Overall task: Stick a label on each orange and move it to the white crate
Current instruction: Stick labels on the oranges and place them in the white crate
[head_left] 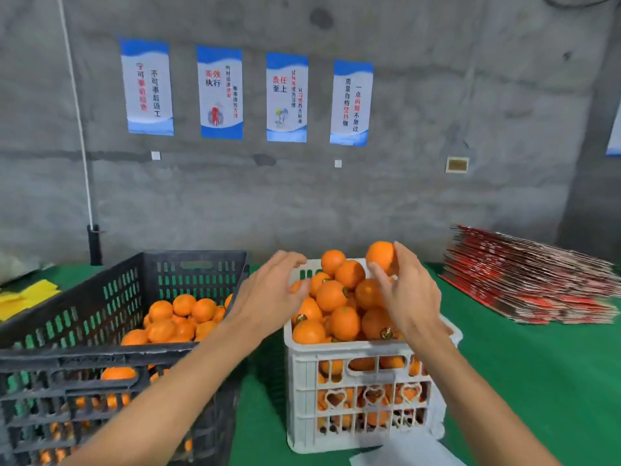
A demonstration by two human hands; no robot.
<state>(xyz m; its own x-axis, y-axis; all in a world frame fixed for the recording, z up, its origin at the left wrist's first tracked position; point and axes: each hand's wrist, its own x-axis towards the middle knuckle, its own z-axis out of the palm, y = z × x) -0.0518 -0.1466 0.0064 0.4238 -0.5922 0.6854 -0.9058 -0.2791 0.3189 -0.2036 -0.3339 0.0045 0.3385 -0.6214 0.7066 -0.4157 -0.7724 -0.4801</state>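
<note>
My right hand (408,292) grips one orange (379,256) above the back right of the white crate (356,351). That crate is heaped with oranges (336,311), some showing small dark labels. My left hand (274,290) hovers over the white crate's left edge, fingers spread and relaxed, holding nothing. To the left stands a black crate (94,356) partly filled with oranges (178,319).
Both crates stand on a green tabletop (524,371). A stack of flat red cartons (531,280) lies at the right. Yellow sheets (23,299) lie at the far left. White paper (403,452) sits in front of the white crate. A grey wall with posters is behind.
</note>
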